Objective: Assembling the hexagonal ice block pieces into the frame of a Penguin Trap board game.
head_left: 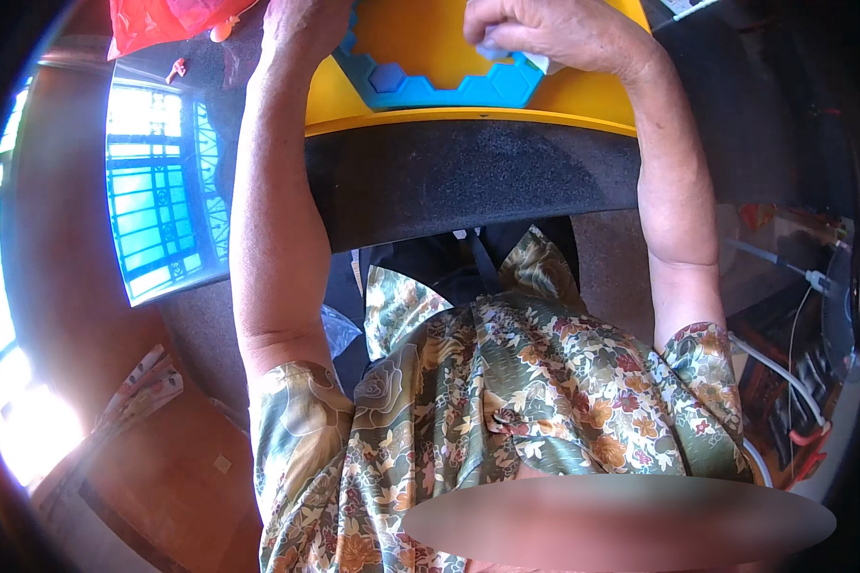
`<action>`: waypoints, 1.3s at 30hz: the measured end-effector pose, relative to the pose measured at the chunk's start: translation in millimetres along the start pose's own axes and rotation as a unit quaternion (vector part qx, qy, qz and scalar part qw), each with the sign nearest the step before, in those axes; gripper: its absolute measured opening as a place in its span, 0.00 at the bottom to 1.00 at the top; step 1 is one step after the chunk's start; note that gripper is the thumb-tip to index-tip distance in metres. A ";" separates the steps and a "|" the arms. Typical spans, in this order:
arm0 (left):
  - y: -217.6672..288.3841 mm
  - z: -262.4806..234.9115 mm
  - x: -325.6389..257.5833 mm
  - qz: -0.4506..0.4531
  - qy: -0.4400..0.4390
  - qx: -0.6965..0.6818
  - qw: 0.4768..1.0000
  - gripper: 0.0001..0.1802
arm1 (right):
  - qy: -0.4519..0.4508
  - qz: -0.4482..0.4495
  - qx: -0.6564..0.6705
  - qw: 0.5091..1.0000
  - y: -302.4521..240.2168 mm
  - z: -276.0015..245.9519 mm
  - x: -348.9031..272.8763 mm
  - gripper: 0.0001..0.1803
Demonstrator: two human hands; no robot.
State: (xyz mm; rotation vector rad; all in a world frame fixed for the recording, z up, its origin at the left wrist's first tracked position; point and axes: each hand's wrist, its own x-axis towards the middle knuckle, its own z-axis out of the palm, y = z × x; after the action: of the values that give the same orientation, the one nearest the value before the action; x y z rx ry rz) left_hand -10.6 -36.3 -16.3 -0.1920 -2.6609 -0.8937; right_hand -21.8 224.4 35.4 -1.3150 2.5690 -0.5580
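At the top edge, a teal frame (430, 93) with a stepped, hexagon-patterned inner edge lies on a yellow board (592, 100). A blue-violet hexagonal piece (387, 77) sits in its lower left part. My right hand (545, 31) is over the frame's right side, its fingers bent and pinched on a small pale whitish thing (493, 48) whose kind I cannot make out. Some white also shows under the palm, by the teal edge. My left hand (301, 27) is at the frame's upper left; its fingers are cut off by the picture's edge.
The board rests on a dark, shiny table (449, 172) that mirrors a barred window. A red plastic bag (167, 24) and a small reddish object (176, 70) lie left of my left hand. White cables (784, 368) hang at the right, beyond my right arm.
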 end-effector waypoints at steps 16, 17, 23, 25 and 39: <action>-14.7 4.1 1.7 0.061 0.028 0.011 0.998 0.15 | -0.085 -0.038 0.104 0.990 10.7 -3.0 1.9 0.12; -16.7 4.3 1.7 0.061 0.028 0.012 0.998 0.15 | -0.083 -0.047 0.110 0.989 12.1 -3.1 1.1 0.13; -1.3 -4.8 -0.2 -0.033 -0.045 0.022 0.998 0.17 | -0.068 0.018 0.161 0.984 13.2 -24.1 -17.0 0.23; -1.1 -1.1 -3.7 0.057 0.068 0.093 0.992 0.19 | -0.079 0.042 0.197 0.976 16.5 -30.7 -26.5 0.25; 38.6 -6.2 -12.2 0.091 0.038 0.029 0.995 0.15 | -0.078 -0.033 -0.134 0.987 -3.3 -0.6 -20.4 0.34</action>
State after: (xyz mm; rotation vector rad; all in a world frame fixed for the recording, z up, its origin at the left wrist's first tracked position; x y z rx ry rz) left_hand 11.2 -9.7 5.9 -0.3730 -2.5477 -0.7487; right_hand -7.7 239.4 37.5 -1.4646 2.5432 -0.1139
